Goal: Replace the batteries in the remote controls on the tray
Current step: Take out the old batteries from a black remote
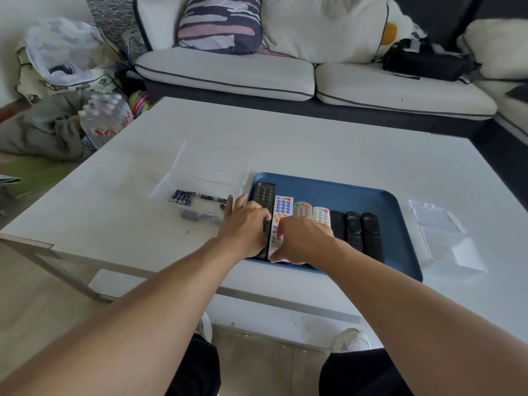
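Observation:
A blue tray (371,197) on the white table holds several remotes side by side. At its left end lies a long black remote (264,194), then a white remote with blue buttons (283,208), two small grey ones (303,209), and three black ones (368,232). My left hand (244,227) rests over the black remote's lower part, its fingers curled around it. My right hand (303,240) lies on the white remote's lower half, thumb at its near end. Left of the tray, several blue batteries (183,197) lie in an open clear box (210,164).
A second open clear plastic box (445,238) sits right of the tray. The white table (314,141) has a near edge just below the tray. A white sofa (228,70) stands behind it. Bags and a bottle pack (105,118) lie on the floor at left.

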